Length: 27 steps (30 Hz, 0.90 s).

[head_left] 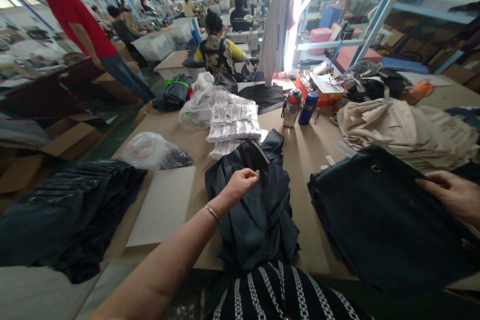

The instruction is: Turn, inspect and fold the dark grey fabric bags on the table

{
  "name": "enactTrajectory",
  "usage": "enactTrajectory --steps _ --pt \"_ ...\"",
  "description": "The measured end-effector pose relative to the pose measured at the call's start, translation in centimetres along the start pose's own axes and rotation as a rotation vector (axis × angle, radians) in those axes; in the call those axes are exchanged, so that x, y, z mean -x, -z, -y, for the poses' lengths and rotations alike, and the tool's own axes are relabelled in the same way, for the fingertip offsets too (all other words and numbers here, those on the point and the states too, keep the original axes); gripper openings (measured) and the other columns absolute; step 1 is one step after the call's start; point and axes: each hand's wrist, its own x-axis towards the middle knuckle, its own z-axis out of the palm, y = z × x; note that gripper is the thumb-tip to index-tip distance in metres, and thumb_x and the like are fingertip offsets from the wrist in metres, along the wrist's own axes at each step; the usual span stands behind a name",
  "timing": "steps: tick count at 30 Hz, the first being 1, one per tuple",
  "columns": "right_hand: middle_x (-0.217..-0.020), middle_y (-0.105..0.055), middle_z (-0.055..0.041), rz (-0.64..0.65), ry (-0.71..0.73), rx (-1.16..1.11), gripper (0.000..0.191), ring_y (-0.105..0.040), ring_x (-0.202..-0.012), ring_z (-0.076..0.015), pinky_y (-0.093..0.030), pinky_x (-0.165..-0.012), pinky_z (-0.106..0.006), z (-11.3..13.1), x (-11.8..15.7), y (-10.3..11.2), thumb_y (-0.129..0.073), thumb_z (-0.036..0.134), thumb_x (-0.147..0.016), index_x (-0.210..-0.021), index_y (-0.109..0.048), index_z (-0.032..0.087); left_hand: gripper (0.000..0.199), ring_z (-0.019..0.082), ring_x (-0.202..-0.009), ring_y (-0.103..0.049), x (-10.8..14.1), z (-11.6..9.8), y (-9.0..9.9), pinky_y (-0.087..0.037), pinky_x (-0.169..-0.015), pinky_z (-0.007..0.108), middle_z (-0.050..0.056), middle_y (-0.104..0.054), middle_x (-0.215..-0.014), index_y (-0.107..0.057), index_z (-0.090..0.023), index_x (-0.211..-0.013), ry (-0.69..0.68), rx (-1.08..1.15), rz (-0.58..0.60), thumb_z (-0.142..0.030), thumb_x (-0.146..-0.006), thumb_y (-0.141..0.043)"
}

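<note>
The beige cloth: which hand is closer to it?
The right. The right hand is at the dark fabric stack, just in front of the beige cloth; the left hand is farther off, over the dark garment in the middle.

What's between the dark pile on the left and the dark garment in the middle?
The head view shows a white board on the table between the pile and the garment; the left forearm passes above.
</note>
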Motion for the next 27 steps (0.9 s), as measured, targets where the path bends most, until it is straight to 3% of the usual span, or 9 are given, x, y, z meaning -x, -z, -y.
enactTrajectory --steps 3,7,10,12,14,16,18,22,27 --pt "-0.087 -0.064 -0.0147 -0.055 0.022 0.172 0.044 -0.059 -0.067 -0.0261 -0.042 -0.063 -0.047 -0.6 1.6 -3.4 -0.061 0.063 -0.056 -0.084 -0.061 0.029 0.016 0.021 -0.081 -0.058 1.6 4.1 -1.9 -0.045 -0.078 0.034 0.008 -0.062 -0.082 -0.063 -0.013 -0.078 -0.002 -0.169 0.004 -0.027 -0.07 -0.058" --pt "-0.094 -0.067 -0.0116 0.376 0.149 -0.063 0.034 -0.062 -0.088 -0.0265 -0.045 -0.084 -0.044 8.0 6.6 -14.8 -0.049 0.05 -0.077 -0.092 -0.061 0.022 0.056 0.038 -0.112 -0.044 3.7 7.2 -5.1 -0.035 -0.091 0.053 0.016 -0.052 -0.123 -0.06 -0.017 -0.109 -0.04 -0.697 -0.039 -0.04 -0.059 -0.072" --pt "-0.096 -0.069 -0.007 0.686 0.233 -0.192 0.03 -0.063 -0.091 -0.0214 -0.048 -0.085 -0.034 14.6 11.0 -24.7 -0.052 0.038 -0.078 -0.098 -0.064 0.019 0.076 0.043 -0.117 -0.037 4.3 8.5 -7.2 -0.031 -0.091 0.059 0.019 -0.044 -0.132 -0.054 -0.016 -0.12 -0.037 -0.977 -0.079 -0.057 -0.059 -0.069" --pt "-0.11 -0.066 -0.0103 0.731 0.158 -0.209 0.037 -0.059 -0.104 -0.0219 -0.043 -0.095 -0.034 16.9 13.1 -29.8 -0.055 0.026 -0.076 -0.11 -0.061 0.015 0.073 0.045 -0.117 -0.036 4.1 9.0 -8.1 -0.03 -0.091 0.059 0.021 -0.043 -0.132 -0.054 -0.013 -0.12 -0.009 -1.009 -0.127 -0.057 -0.063 -0.066" --pt "-0.119 -0.061 -0.0134 0.715 0.088 -0.198 0.045 -0.055 -0.112 -0.0224 -0.039 -0.101 -0.035 17.6 14.0 -33.1 -0.055 0.019 -0.074 -0.119 -0.056 0.012 0.05 0.042 -0.114 -0.04 3.7 9.3 -8.3 -0.031 -0.089 0.057 0.02 -0.049 -0.124 -0.058 -0.011 -0.111 0.02 -0.986 -0.145 -0.044 -0.073 -0.06" --pt "-0.114 -0.063 -0.013 0.714 0.023 -0.19 0.046 -0.06 -0.103 -0.0202 -0.045 -0.094 -0.033 17.3 13.9 -34.6 -0.051 0.017 -0.077 -0.123 -0.052 0.011 0.026 0.037 -0.108 -0.044 3.5 9.6 -7.8 -0.034 -0.087 0.054 0.017 -0.056 -0.11 -0.063 -0.011 -0.098 0.025 -0.934 -0.129 -0.024 -0.08 -0.05" --pt "-0.104 -0.066 -0.0107 0.743 -0.052 -0.19 0.045 -0.065 -0.081 -0.0157 -0.052 -0.075 -0.028 16.8 13.4 -35.0 -0.046 0.018 -0.082 -0.126 -0.047 0.013 0.021 0.032 -0.103 -0.048 3.5 9.9 -6.8 -0.036 -0.085 0.049 0.014 -0.059 -0.099 -0.063 -0.012 -0.089 0.008 -0.88 -0.105 -0.013 -0.08 -0.044" --pt "-0.088 -0.067 -0.0082 0.801 -0.129 -0.17 0.043 -0.06 -0.054 -0.0111 -0.044 -0.046 -0.022 16.9 12.9 -35.5 -0.044 0.029 -0.085 -0.124 -0.045 0.01 0.014 0.024 -0.095 -0.052 4.7 10.8 -3.9 -0.041 -0.084 0.039 0.011 -0.06 -0.094 -0.06 -0.012 -0.087 0.005 -0.774 -0.118 -0.016 -0.081 -0.048" --pt "-0.067 -0.058 -0.0037 0.695 0.049 -0.118 0.011 -0.052 -0.06 -0.012 -0.04 -0.057 -0.023 19.0 14.0 -35.7 -0.052 0.021 -0.078 -0.071 -0.055 0.013 0.014 0.015 -0.086 -0.056 6.6 10.7 -1.1 -0.045 -0.082 0.027 0.005 -0.06 -0.09 -0.057 -0.015 -0.086 0.024 -0.416 -0.207 -0.026 -0.085 -0.047"
